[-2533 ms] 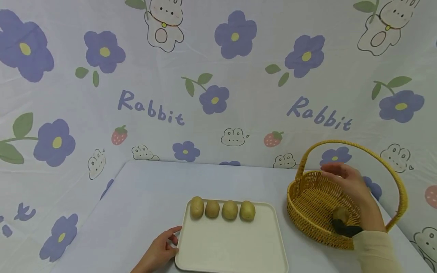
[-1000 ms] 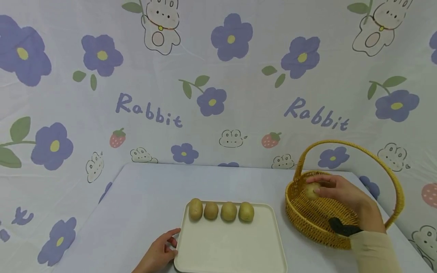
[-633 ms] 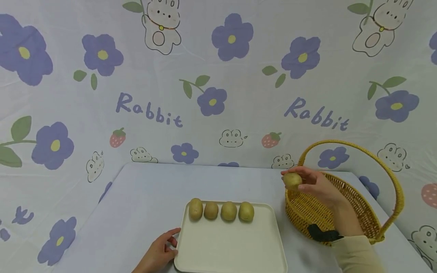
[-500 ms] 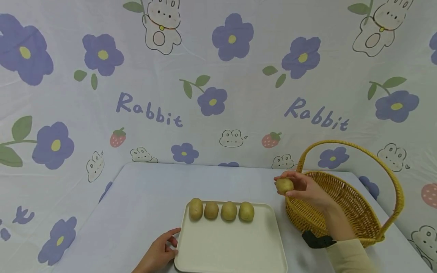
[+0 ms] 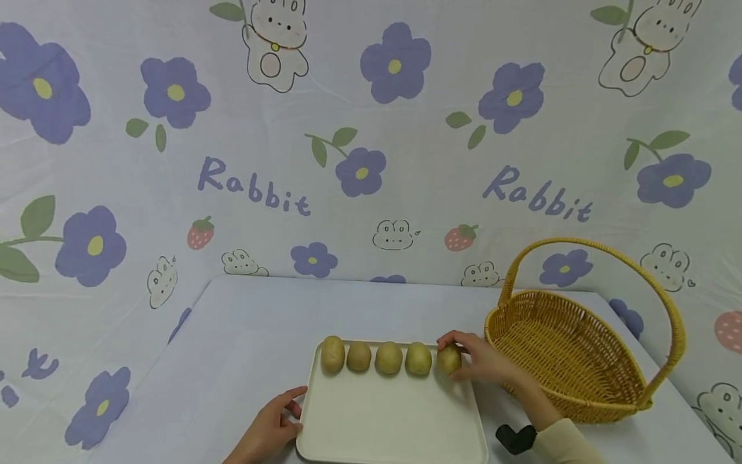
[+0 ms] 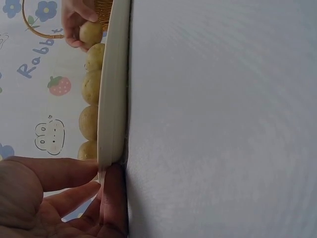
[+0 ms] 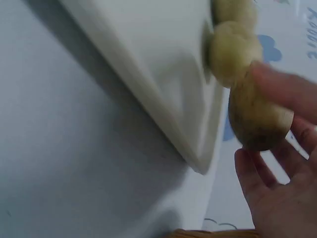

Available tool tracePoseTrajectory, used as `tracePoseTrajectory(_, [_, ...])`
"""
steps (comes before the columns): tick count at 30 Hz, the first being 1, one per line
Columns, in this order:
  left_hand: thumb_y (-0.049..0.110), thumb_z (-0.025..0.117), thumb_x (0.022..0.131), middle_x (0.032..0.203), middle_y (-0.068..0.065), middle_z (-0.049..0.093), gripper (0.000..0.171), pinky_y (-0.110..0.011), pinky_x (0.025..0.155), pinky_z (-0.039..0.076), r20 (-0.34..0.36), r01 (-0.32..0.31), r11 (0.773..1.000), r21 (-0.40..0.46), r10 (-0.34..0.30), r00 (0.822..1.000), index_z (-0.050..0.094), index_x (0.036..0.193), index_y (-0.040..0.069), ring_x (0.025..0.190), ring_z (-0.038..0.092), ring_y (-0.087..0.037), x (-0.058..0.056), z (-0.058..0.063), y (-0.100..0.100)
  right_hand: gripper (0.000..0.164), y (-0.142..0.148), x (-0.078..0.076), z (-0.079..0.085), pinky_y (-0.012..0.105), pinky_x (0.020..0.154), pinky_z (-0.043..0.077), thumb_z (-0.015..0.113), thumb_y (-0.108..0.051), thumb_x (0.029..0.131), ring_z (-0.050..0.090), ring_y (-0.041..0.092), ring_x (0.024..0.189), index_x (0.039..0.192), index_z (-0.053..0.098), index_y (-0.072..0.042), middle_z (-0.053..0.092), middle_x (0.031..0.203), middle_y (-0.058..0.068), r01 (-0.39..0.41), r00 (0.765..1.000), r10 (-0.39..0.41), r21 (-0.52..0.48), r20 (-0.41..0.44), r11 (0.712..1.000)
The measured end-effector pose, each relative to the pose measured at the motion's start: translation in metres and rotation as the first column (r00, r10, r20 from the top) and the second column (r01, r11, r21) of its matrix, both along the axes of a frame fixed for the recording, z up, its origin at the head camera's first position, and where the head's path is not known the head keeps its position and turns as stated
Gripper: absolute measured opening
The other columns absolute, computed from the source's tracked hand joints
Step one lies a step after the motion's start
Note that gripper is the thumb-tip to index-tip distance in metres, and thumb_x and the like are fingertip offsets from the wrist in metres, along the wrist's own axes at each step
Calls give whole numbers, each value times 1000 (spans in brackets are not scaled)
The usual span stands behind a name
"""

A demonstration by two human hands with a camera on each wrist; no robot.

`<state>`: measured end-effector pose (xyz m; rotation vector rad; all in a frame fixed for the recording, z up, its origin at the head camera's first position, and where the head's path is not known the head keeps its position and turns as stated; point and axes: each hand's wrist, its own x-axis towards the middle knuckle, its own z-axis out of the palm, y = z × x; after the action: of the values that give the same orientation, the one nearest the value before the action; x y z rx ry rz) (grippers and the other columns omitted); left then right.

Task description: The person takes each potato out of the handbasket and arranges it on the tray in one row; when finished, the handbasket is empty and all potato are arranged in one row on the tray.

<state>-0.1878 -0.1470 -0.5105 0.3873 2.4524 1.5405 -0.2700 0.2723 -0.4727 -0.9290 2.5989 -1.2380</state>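
A cream rectangular tray (image 5: 394, 419) lies on the table, with several potatoes (image 5: 389, 358) in a row along its back edge. At the row's right end my right hand (image 5: 484, 361) grips one more potato (image 5: 449, 359) between thumb and fingers, over the tray's back right corner. In the right wrist view that held potato (image 7: 257, 114) appears tilted, just above the corner. My left hand (image 5: 269, 422) is at the tray's left edge. The left wrist view shows its thumb (image 6: 69, 171) on the rim and its fingers (image 6: 113, 198) against the underside, pinching the tray.
A yellow wicker basket (image 5: 565, 348) with a tall arched handle stands right of the tray, with no potato visible inside. A black strap (image 5: 516, 439) is on the right wrist. Behind the white table (image 5: 278, 309) hangs a cloth printed with flowers and rabbits.
My right hand took a potato from the basket and carried it left and down to the tray's back right corner. The left hand has stayed at the tray edge.
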Motion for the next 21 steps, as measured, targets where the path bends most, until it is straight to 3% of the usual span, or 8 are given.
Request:
tracePoseTrajectory(10, [-7,60,77,91,-7,50,60,-21,55,40,14,3,1000,6,-3,1000,40,134,-9,60,46,-10,-1,-2,-1,50,-5,-4,-21,51,99,32,77,3,65,48,31,116,109,54,-6,57,115,7,87,992,-74,138,-99,987])
tracePoseTrajectory(21, [-6,60,77,91,-7,50,59,-20,53,39,-22,9,1000,-17,-9,1000,42,132,-9,58,44,-7,-2,-2,-1,48,-5,-1,-22,54,101,28,76,5,66,44,37,122,108,53,-5,53,122,15,89,993,-80,102,-90,991])
